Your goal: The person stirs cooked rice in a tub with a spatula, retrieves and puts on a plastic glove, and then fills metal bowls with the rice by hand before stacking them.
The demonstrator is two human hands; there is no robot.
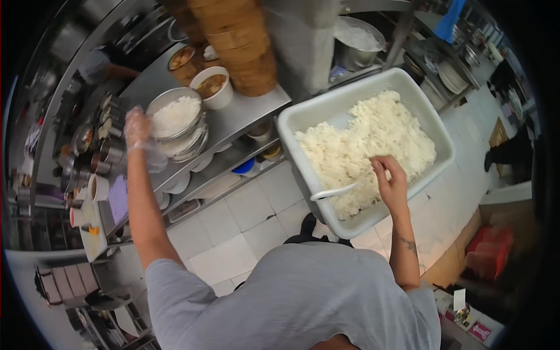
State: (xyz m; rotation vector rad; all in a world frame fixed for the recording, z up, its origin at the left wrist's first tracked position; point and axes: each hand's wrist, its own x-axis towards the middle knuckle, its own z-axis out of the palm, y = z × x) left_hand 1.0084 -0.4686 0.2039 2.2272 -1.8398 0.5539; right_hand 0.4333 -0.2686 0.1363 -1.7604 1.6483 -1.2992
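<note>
Right hand held over rice in a tub; gloved left hand set beside stacked bowls.
The fingers of the right hand [389, 179] are drawn together above the rice [399, 128], near a white utensil [335, 191] rested across the rim of the tub [318, 115]; whether anything is gripped cannot be told. The left hand [137, 128] is placed at the bowls [195, 125], its grip unclear. The bowls are carried by the bench [251, 116], near bamboo steamers [248, 46].
</note>
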